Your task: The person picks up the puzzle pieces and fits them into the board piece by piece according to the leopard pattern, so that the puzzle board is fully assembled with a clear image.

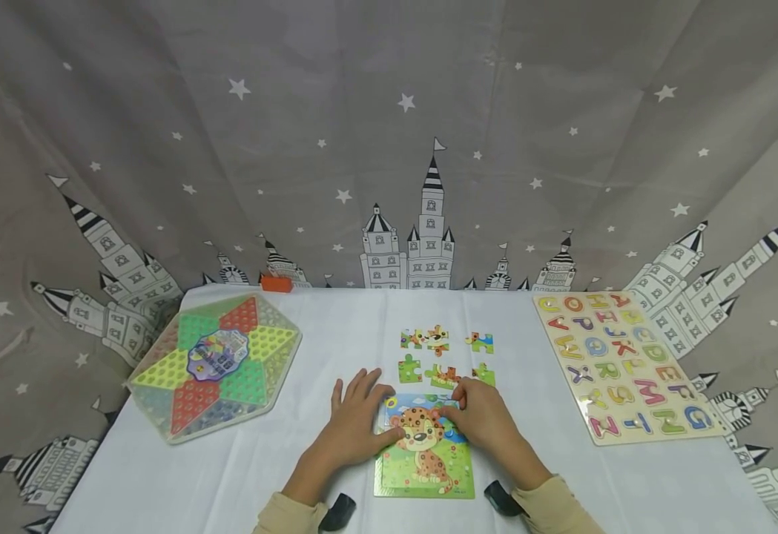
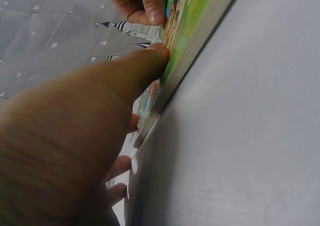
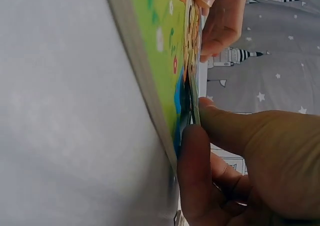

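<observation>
A square jigsaw puzzle (image 1: 405, 478) with a spotted leopard cub on green grass lies flat in its tray in front of me. My left hand (image 1: 357, 426) rests at its left side, fingers spread and the thumb laid on the cub's face. With thumb and index finger, my right hand (image 1: 485, 417) pinches a puzzle piece (image 3: 195, 103) at the picture's upper right. In the right wrist view that piece stands tilted up from the tray, a dark gap below it. The right fingers hide part of the upper right corner.
Several loose puzzle pieces (image 1: 409, 368) lie in two rows just beyond the tray. A hexagonal Chinese checkers board (image 1: 185, 369) is at the left, a wooden alphabet board (image 1: 592, 408) at the right. A small orange block (image 1: 277, 284) sits at the table's back edge.
</observation>
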Motion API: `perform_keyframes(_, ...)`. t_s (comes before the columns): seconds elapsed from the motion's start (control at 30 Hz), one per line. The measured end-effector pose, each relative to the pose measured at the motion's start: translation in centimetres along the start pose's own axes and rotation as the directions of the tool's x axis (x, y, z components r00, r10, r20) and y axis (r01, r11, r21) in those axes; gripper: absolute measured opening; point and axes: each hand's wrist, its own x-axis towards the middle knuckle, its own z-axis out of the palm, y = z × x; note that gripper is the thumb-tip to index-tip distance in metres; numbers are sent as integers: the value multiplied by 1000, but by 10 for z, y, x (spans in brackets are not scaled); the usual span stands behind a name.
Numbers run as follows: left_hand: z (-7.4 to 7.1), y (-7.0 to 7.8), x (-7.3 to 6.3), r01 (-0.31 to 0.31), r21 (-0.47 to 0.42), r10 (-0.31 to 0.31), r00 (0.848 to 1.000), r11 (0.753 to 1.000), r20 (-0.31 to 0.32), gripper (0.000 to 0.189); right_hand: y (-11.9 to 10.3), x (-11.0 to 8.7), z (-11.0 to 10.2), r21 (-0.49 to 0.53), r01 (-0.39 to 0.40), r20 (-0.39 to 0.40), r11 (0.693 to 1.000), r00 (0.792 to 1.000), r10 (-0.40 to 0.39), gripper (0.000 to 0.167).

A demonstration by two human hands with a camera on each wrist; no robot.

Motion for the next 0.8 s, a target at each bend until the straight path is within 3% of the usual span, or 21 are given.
perform_keyframes(0.53,0,-3,0,-12,-5,12,1000,1000,-6,62,0,9,-3,-50,45,-8,998,999,-46,35)
perform_keyframes(0.67,2,-4,0,-18,0,18,1000,1000,4,64,-2,23,-13,-30,113,-36,993,993,-114,28)
perform_keyframes(0.8,1,-4,0,-18,0,18,1000,1000,1,64,-12,51,-21,-22,181,-25,983,983,-181,30)
